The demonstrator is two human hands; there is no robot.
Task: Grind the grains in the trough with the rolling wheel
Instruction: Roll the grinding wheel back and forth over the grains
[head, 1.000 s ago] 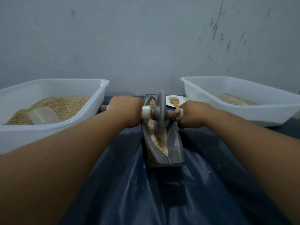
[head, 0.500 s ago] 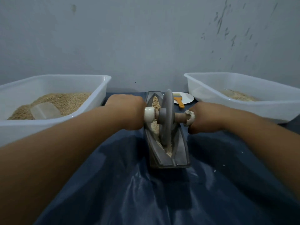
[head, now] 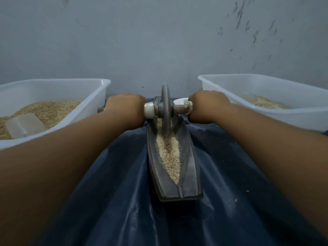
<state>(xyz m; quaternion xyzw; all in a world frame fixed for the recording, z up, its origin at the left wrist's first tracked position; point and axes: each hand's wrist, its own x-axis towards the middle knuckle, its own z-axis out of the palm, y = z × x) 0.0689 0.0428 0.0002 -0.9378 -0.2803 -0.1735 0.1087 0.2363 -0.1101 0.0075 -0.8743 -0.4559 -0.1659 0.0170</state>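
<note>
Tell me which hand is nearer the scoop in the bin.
Left. The left hand grips the axle beside the left bin, close to the scoop; the right hand is beyond the wheel, further away.

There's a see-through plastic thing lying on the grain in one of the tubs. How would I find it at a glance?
Start at the big white tub on the left, heaped with tan grain. Look to its near corner, beside the left forearm: the clear scoop lies half sunk in the grain. The right tub holds far less grain, and whatever lies in it is too faint to name.
</note>
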